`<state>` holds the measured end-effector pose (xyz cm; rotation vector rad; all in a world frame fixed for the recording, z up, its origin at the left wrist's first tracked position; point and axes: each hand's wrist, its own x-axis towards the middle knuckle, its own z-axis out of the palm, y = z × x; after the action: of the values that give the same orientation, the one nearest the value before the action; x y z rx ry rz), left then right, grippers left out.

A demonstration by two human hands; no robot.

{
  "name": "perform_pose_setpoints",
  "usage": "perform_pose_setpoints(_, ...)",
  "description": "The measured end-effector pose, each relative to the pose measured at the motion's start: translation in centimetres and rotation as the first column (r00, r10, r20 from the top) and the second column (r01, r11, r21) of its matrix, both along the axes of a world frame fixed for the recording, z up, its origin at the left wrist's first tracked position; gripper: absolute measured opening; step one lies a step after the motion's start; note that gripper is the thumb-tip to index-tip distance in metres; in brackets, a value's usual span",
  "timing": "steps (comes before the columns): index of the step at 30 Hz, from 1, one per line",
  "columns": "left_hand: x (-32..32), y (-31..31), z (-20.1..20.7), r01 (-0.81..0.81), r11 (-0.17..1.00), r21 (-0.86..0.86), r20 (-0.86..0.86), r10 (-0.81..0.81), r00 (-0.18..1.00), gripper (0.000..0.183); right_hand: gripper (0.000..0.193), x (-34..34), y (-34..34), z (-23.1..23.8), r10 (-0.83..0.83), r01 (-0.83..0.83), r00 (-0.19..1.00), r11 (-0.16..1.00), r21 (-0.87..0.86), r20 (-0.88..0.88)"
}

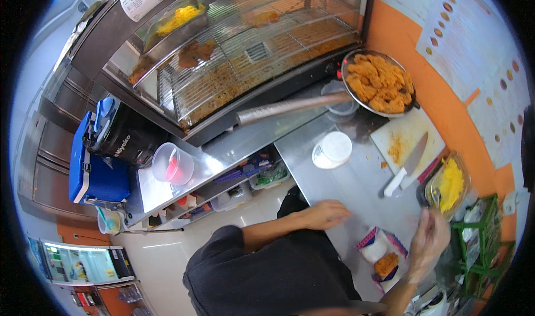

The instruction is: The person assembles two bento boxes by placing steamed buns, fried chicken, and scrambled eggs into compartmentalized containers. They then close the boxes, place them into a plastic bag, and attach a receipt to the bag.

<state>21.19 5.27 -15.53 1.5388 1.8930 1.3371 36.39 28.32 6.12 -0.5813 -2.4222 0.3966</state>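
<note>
An open paper box (373, 242), white with purple and red, lies on the steel counter, holding a white bundle (374, 250) and a piece of fried chicken (386, 264). My left hand (327, 214) hovers at the counter's near edge, left of the box, its fingers loosely apart around nothing. To the box's right, my right hand (431, 237) is raised beside a clear tub of yellow shreds (449, 185). Motion smears its fingers, so a grip cannot be made out. A white-handled knife (411, 164) rests on a crumb-strewn cutting board (388, 131) beyond it.
A large strainer of fried chicken (379, 85) stands at the back, its long handle (292, 108) reaching left along the glass display case (245, 54). A white lidded container (332, 150) sits mid-counter. Green crates (482, 243) stand at right; a clear pitcher (173, 164) at left.
</note>
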Motion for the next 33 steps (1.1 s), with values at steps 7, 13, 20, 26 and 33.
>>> perform_pose_setpoints(7, -12.1, -15.5, 2.4, -0.818, 0.541, 0.195, -0.057, 0.839, 0.541, 0.011, 0.047, -38.5, 7.2, 2.5, 0.468, -0.485, 0.872, 0.865, -0.127, -0.14)
perform_pose_setpoints(13, -17.2, -22.2, 6.8, -0.945, 0.159, 0.287, -0.005, 0.986, 0.165, 0.011, 0.066, -63.8, 15.8, 1.1, 0.184, -0.304, 0.94, 0.835, -0.458, -0.289)
perform_pose_setpoints(20, -21.6, -20.9, 10.6, -0.904, 0.21, 0.373, 0.042, 0.969, 0.242, 0.012, 0.047, -69.0, 16.6, -0.1, 0.006, -0.164, 0.901, 0.931, -0.326, -0.434)
perform_pose_setpoints(26, -25.5, -17.5, 14.1, -0.756, 0.405, 0.514, -0.105, 0.905, 0.413, 0.014, 0.042, -65.2, 11.8, 0.7, 0.119, -0.271, 0.848, 0.935, -0.23, -0.517)
perform_pose_setpoints(33, -30.0, -13.6, 17.0, -0.685, 0.488, 0.541, -0.385, 0.868, 0.315, 0.023, 0.027, -58.8, 4.7, 3.9, 0.467, -0.618, 0.785, 0.534, -0.577, -0.407)
